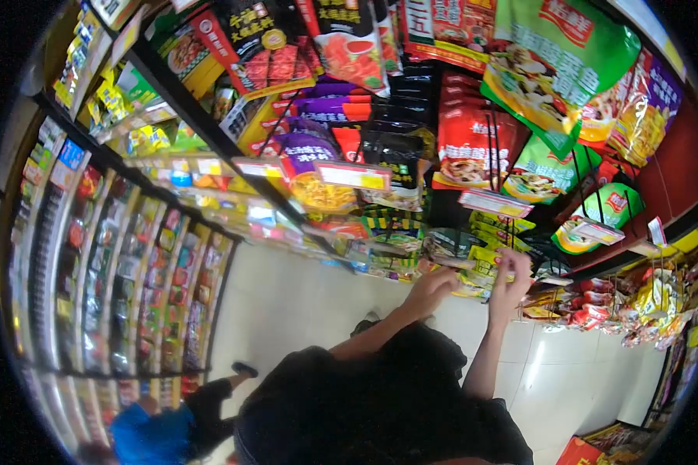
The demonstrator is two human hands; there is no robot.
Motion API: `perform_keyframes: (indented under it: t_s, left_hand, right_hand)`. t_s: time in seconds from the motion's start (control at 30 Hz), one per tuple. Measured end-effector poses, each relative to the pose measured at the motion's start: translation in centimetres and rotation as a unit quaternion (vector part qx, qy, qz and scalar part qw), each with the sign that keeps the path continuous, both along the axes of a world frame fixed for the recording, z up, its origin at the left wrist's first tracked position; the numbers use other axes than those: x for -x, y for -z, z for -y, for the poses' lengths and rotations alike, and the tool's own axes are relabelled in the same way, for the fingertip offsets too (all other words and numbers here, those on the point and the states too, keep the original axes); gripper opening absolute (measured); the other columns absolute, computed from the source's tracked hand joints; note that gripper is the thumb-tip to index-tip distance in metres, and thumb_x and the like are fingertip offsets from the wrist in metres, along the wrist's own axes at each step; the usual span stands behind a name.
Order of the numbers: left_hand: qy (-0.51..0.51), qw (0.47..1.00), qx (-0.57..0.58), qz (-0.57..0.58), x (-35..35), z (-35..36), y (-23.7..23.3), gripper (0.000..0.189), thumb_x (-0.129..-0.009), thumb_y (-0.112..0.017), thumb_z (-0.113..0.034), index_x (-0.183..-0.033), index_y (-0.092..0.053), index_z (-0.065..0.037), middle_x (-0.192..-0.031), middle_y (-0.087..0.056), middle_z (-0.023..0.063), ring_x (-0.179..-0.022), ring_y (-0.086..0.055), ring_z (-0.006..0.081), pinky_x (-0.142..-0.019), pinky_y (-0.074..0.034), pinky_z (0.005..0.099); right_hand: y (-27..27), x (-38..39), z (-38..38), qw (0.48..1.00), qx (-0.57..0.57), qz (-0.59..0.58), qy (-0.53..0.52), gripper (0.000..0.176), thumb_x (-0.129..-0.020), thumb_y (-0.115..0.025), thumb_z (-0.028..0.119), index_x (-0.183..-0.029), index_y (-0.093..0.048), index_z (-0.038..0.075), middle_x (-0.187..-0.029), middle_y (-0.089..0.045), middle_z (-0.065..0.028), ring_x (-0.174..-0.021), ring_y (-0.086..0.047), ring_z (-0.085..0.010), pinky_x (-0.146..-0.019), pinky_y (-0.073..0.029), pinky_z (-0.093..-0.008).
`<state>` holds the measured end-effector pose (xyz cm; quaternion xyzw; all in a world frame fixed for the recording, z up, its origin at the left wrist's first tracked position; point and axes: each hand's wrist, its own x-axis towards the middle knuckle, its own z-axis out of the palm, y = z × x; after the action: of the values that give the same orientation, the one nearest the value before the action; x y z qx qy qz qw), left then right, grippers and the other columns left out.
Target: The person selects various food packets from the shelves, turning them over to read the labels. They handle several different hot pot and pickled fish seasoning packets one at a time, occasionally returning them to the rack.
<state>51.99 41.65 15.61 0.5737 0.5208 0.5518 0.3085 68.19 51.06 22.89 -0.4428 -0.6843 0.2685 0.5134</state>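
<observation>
My left hand is at the lower front of a hanging display of food packets, its fingers curled together. My right hand is raised a little to its right, fingers bent and thumb drawn in. Between the two hands hang yellow-green packets, close to the fingers of both. A dark-green packet hangs just above my left hand. Whether either hand grips a packet or only touches one is too small to make out.
Above hang red packets, a large green packet and purple packets on hooks with price tags. Shelves of goods line the left. A person in blue is at lower left. More packets hang at right over the tiled floor.
</observation>
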Motion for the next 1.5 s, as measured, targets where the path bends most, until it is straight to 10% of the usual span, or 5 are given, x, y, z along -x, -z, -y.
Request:
perform_keyframes:
  t_s: [0.27,0.63,0.73,1.07,1.5]
  left_hand:
    - [-0.045,0.985,0.135,0.092,8.2,7.4,5.8,0.015,-0.093,-0.054,-0.009,-0.088,-0.064,0.001,-0.085,-0.066,0.0082,-0.076,-0.065,0.0174,-0.071,-0.053,0.0312]
    - [-0.202,0.926,0.299,0.108,22.8,28.4,36.3,0.024,-0.093,-0.057,-0.027,-0.086,-0.071,-0.009,-0.080,-0.070,0.0071,-0.079,-0.072,0.0231,-0.065,-0.056,0.0363]
    - [-0.110,0.807,0.450,-0.367,22.1,32.2,34.7,0.023,-0.088,-0.061,-0.029,-0.089,-0.075,-0.010,-0.090,-0.073,0.0122,-0.088,-0.072,0.0335,-0.074,-0.057,0.0472]
    - [-0.098,0.801,0.487,-0.334,21.8,40.8,35.6,0.021,-0.088,-0.062,-0.025,-0.091,-0.077,-0.011,-0.101,-0.072,0.0138,-0.092,-0.071,0.0342,-0.078,-0.058,0.0467]
    - [-0.131,0.834,0.404,-0.351,23.4,36.1,34.2,0.019,-0.091,-0.062,-0.022,-0.094,-0.077,-0.010,-0.103,-0.072,0.0146,-0.091,-0.071,0.0332,-0.076,-0.059,0.0450]
  right_hand:
    - [-8.0,8.5,7.8,0.956,-0.043,0.019,-0.290,0.015,-0.082,-0.065,-0.008,-0.090,-0.075,0.001,-0.094,-0.070,-0.0122,-0.088,-0.068,-0.0252,-0.079,-0.053,-0.0335]
    - [-29.8,24.1,1.9,0.927,-0.256,0.025,-0.273,0.024,-0.099,-0.062,0.018,-0.117,-0.072,0.006,-0.107,-0.076,-0.0107,-0.095,-0.075,-0.0243,-0.086,-0.058,-0.0329]
    - [-31.7,29.6,-0.5,0.935,-0.191,0.081,-0.289,0.050,-0.102,-0.062,0.026,-0.136,-0.053,-0.009,-0.123,-0.069,-0.0242,-0.113,-0.069,-0.0305,-0.096,-0.055,-0.0364]
    - [-28.8,39.4,-4.8,0.973,-0.075,0.024,-0.218,0.077,-0.079,-0.081,0.053,-0.123,-0.060,-0.007,-0.097,-0.073,-0.0230,-0.089,-0.074,-0.0362,-0.081,-0.058,-0.0407]
    - [-32.8,35.5,2.5,0.949,-0.288,0.050,-0.117,0.021,-0.096,-0.056,0.016,-0.088,-0.064,-0.002,-0.096,-0.066,-0.0296,-0.092,-0.064,-0.0490,-0.083,-0.050,-0.0538]
